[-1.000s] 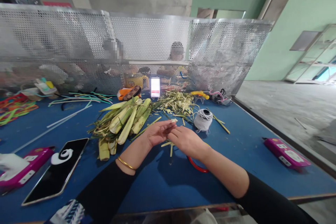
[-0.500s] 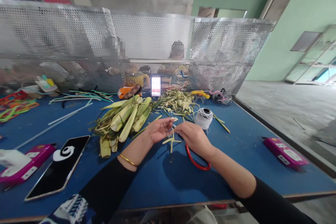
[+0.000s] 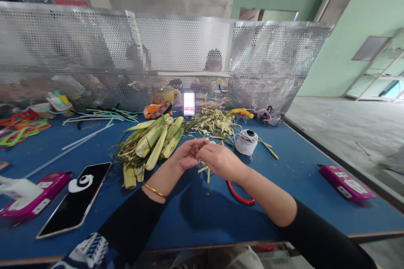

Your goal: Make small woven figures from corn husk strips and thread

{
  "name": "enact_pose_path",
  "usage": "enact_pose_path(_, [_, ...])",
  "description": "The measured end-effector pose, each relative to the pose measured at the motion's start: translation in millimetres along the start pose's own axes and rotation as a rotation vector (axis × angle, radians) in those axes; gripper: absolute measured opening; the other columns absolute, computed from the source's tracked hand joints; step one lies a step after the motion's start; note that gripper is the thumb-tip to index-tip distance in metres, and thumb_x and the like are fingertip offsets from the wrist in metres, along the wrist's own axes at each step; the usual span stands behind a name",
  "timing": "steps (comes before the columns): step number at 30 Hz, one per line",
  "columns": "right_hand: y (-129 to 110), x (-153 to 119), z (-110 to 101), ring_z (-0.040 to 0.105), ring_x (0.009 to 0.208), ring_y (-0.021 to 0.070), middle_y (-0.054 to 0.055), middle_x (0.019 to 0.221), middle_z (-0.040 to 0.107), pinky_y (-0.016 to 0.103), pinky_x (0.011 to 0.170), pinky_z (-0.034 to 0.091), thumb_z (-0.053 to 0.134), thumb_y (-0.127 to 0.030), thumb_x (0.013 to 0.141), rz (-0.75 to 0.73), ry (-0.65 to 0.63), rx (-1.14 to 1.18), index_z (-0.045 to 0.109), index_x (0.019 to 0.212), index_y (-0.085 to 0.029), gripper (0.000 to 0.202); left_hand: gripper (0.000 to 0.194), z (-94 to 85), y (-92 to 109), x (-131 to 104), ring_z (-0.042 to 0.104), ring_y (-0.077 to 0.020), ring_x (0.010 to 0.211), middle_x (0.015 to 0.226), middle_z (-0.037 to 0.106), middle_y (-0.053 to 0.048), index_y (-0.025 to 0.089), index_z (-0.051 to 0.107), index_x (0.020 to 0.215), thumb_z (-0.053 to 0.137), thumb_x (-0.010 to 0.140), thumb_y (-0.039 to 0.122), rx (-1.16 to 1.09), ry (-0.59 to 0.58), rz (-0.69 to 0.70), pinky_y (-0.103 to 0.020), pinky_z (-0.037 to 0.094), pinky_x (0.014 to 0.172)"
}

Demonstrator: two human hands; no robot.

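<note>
My left hand (image 3: 189, 154) and my right hand (image 3: 222, 161) meet above the table, fingers closed together in a pinch. A small pale plant strip (image 3: 212, 142) peeks out at the fingertips of my left hand; most of it is hidden. What my right fingers pinch is covered by the hand. Just below them, several short pale-green strips (image 3: 208, 175) stick out, partly hidden by my right hand. Scissors with a red handle (image 3: 236, 194) lie under my right wrist, blades hidden. A spool of white thread (image 3: 246, 143) stands beyond my right hand.
Left of my hands lies a bundle of green husks or stalks (image 3: 158, 143), with shredded peelings (image 3: 214, 122) behind. A phone (image 3: 75, 201) and purple power strips (image 3: 345, 183) flank the work area. A perforated metal screen (image 3: 183, 42) closes off the back; people sit behind it.
My right hand has moved left and closed against my left fingertips, covering more of the strips. The view has shifted slightly.
</note>
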State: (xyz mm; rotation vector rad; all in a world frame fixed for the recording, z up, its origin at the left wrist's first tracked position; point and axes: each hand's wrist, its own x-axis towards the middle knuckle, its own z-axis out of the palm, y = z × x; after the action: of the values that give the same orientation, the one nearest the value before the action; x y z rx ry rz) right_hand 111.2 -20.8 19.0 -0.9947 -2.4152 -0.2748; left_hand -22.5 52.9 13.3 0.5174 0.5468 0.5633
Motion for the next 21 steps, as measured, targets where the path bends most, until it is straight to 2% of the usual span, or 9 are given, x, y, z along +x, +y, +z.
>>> enact_pose_path(5, [-8,-18,14,0.055,0.074,0.0171,0.006,0.076,0.062,0.028,0.070,0.043,0.040,-0.008,0.092,-0.076,-0.097,-0.108,0.059,0.083,-0.016,0.022,0.017,1.9,2,-2,0.059,-0.0082,0.053,0.059,0.059,-0.002,0.010,0.059,0.075,0.052,0.090,0.011,-0.066,-0.002,0.015,-0.016,0.047,0.052])
enact_pose_path(9, [-13,-26,4,0.058,0.078,0.0172,0.007,0.085,0.065,0.028,0.070,0.044,0.039,-0.010,0.091,-0.046,-0.056,-0.050,0.060,0.094,-0.016,0.022,0.016,1.2,4,-3,0.048,-0.0038,0.043,0.059,0.055,0.001,0.009,0.058,0.075,0.051,0.089,0.007,-0.119,-0.037,0.052,-0.014,0.036,0.040])
enact_pose_path(11, [-4,-30,-8,0.060,0.088,0.0185,0.010,0.100,0.066,0.030,0.075,0.045,0.041,-0.014,0.091,0.110,0.061,-0.030,0.058,0.106,-0.017,0.023,0.013,-0.2,5,-2,0.042,-0.0021,0.040,0.060,0.056,0.001,0.009,0.057,0.074,0.053,0.086,0.005,-0.121,-0.018,0.094,-0.014,0.031,0.036])
enact_pose_path(13, [14,-34,-21,0.060,0.090,0.0224,0.013,0.103,0.064,0.035,0.078,0.046,0.045,-0.025,0.092,0.459,0.248,-0.185,0.059,0.106,-0.016,0.021,0.013,-1.9,7,-1,0.039,-0.0018,0.039,0.062,0.058,0.000,0.009,0.057,0.074,0.054,0.085,0.004,-0.104,0.014,0.126,-0.015,0.029,0.036])
enact_pose_path(14, [25,-37,-27,0.059,0.093,0.0273,0.018,0.106,0.062,0.039,0.078,0.045,0.051,-0.036,0.090,0.651,0.267,-0.327,0.059,0.107,-0.014,0.029,0.013,-2.9,8,0,0.039,-0.0019,0.039,0.062,0.059,0.000,0.010,0.056,0.073,0.053,0.085,0.004,-0.093,0.028,0.137,-0.015,0.029,0.035])
enact_pose_path(15, [36,-40,-32,0.058,0.097,0.0327,0.022,0.109,0.060,0.043,0.077,0.045,0.055,-0.046,0.087,0.802,0.218,-0.451,0.059,0.109,-0.012,0.041,0.014,-4.0,9,0,0.039,-0.0020,0.039,0.063,0.060,-0.001,0.010,0.056,0.073,0.052,0.085,0.004,-0.082,0.037,0.145,-0.016,0.028,0.036])
enact_pose_path(17, [57,-46,-40,0.060,0.094,0.0367,0.025,0.106,0.060,0.044,0.073,0.045,0.055,-0.059,0.083,1.015,0.008,-0.553,0.059,0.106,-0.007,0.057,0.015,-6.6,11,2,0.039,-0.0019,0.038,0.063,0.060,0.000,0.010,0.056,0.073,0.051,0.085,0.003,-0.068,0.050,0.158,-0.016,0.028,0.036])
enact_pose_path(19, [73,-52,-45,0.063,0.089,0.0344,0.022,0.100,0.062,0.040,0.069,0.045,0.049,-0.063,0.084,1.120,-0.194,-0.498,0.060,0.105,-0.008,0.060,0.014,-9.6,14,3,0.039,-0.0015,0.038,0.063,0.061,0.000,0.011,0.055,0.073,0.052,0.085,0.003,-0.056,0.063,0.168,-0.016,0.027,0.036])
enact_pose_path(21, [85,-57,-50,0.063,0.089,0.0318,0.018,0.097,0.064,0.037,0.068,0.045,0.047,-0.059,0.085,1.134,-0.305,-0.441,0.060,0.106,-0.012,0.053,0.013,-12.9,16,4,0.039,-0.0011,0.038,0.063,0.060,0.001,0.011,0.055,0.073,0.055,0.083,0.004,-0.037,0.074,0.177,-0.015,0.027,0.036])
